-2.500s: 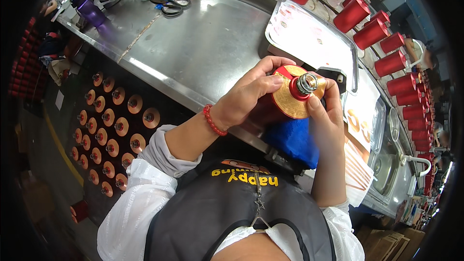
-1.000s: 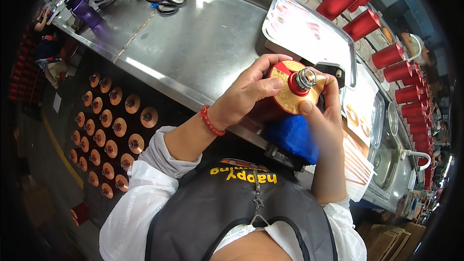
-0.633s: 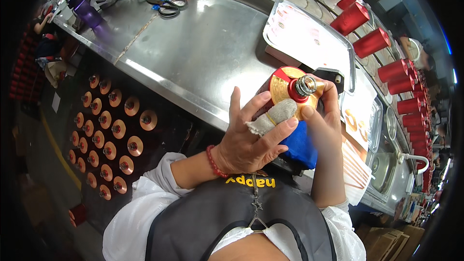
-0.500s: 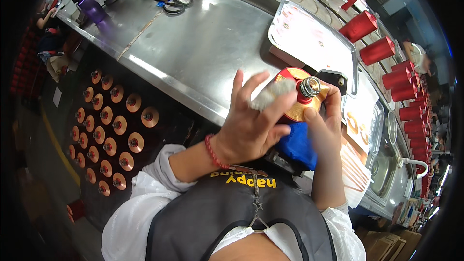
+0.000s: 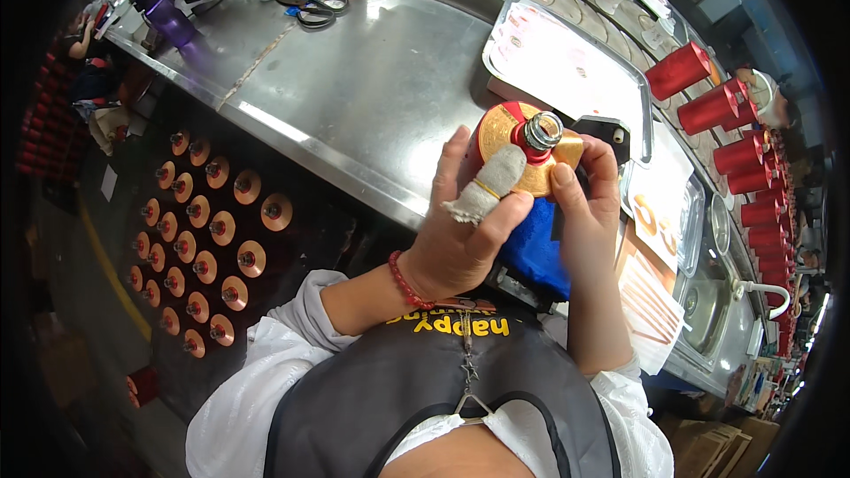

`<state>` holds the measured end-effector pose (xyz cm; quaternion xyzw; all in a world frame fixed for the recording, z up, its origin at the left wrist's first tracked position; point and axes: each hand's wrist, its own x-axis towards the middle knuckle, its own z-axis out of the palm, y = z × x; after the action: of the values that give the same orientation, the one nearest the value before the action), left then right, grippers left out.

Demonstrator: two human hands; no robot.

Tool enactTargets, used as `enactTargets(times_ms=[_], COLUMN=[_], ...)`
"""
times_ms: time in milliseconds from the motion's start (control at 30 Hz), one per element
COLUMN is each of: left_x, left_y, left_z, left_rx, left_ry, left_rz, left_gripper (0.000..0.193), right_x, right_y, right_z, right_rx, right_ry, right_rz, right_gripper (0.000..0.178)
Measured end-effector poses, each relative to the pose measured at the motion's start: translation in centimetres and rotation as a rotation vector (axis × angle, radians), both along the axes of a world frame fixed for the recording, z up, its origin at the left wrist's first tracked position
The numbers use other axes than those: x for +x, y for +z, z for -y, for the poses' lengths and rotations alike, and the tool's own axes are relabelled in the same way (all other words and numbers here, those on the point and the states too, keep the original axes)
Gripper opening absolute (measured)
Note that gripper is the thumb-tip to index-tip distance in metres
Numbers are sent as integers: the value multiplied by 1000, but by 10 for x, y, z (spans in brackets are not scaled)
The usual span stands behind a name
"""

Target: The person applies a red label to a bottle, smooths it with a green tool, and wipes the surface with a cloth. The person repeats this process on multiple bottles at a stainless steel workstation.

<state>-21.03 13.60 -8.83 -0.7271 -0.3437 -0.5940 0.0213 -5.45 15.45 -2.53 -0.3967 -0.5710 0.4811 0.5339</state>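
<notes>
A red bottle (image 5: 489, 127) with a bare glass mouth is held up in front of me, tilted toward the right. Around its neck lies a gold ring-shaped label (image 5: 536, 181), whose right part stands off the bottle. My left hand (image 5: 460, 243) grips the bottle from the left. One of its fingers wears a grey cloth cover (image 5: 496, 179) with a yellow band, and this finger presses on the gold beside the neck. My right hand (image 5: 591, 190) pinches the label's right edge between thumb and fingers. The bottle's underside is hidden.
Several gold-shouldered bottles (image 5: 199, 211) stand in rows at lower left. A metal tray (image 5: 567, 57) of labels lies beyond my hands. Black scissors (image 5: 317, 11) and a purple bottle (image 5: 166, 18) sit on the steel table (image 5: 354, 62). Red bottles (image 5: 680, 69) line the conveyor; a sink (image 5: 706, 305) is right.
My left hand's covered finger has come down from a blurred, raised position onto the gold label. The held bottle has shifted slightly left and away. Bottles on the conveyor have moved along.
</notes>
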Motion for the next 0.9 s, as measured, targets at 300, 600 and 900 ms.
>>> enactTargets(times_ms=[300, 600, 900], left_x=[-5, -15, -4], left_y=[-5, 20, 9], left_z=[0, -6, 5], left_rx=[-43, -208, -163], left_ry=[-23, -231, -124], left_rz=[-130, -2, -70], left_gripper=[46, 51, 38], right_x=[-5, 9, 5], right_y=[5, -5, -9], right_z=[-12, -2, -1], right_rx=[99, 29, 35], right_ry=[105, -40, -65], right_rz=[-172, 80, 81], right_gripper=[16, 34, 33])
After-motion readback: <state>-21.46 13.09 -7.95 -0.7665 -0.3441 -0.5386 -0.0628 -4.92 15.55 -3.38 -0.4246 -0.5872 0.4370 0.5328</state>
